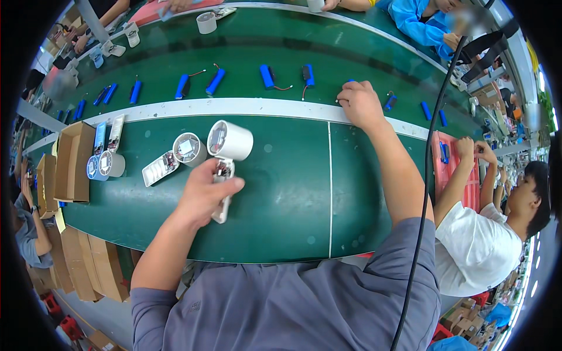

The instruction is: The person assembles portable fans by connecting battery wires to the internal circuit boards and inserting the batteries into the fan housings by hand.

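My left hand [205, 196] is wrapped round the handle of a white handheld device housing [237, 142]. Its round, barrel-shaped head points up and away from me, and the handle is uncovered, with a small circuit board showing. Out over the conveyor, my right hand [360, 105] has its fingers curled down on a blue battery pack [351, 81], mostly hidden behind them. Left of my left hand lies a similar white housing [188, 149], its handle [160, 169] opened toward the left.
Blue battery packs with leads [215, 82] lie along the green conveyor [246, 50], behind a pale rail [234, 107]. More housings [111, 164] lie by an open cardboard box [75, 167] at left. A black cable [430, 158] hangs at right, near a co-worker [483, 248] and a red tray [470, 190].
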